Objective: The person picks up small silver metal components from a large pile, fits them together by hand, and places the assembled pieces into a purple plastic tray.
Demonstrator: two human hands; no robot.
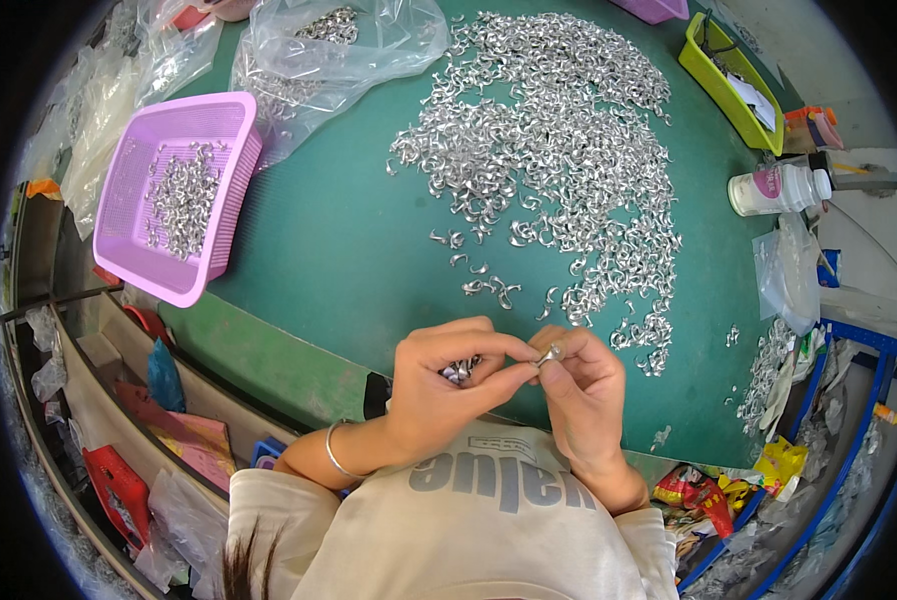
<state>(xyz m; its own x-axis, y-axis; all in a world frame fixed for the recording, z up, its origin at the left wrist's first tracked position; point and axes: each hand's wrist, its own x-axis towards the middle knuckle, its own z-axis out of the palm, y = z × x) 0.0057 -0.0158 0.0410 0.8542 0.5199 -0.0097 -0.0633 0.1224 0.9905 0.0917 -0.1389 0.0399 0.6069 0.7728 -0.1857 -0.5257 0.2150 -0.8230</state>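
Observation:
Between the fingertips of both hands sits a small shiny silver curved metal piece (549, 355). My left hand (459, 370) pinches its left end, with several more silver metal pieces (459, 371) cupped in the palm. On its other side my right hand (584, 390) closes thumb and forefinger on the piece. Both hands are above the near edge of the green tabletop (319, 270). Beyond them spreads a large heap of similar curved silver pieces (599, 170), with a few strays (491, 287) closer to my hands.
At the left stands a purple plastic basket (231, 200) with silver pieces inside. A clear plastic bag (389, 45) with more pieces lies behind it. On the right are a yellow-green tray (729, 95), a white bottle (769, 190) and a smaller pile of pieces (764, 380).

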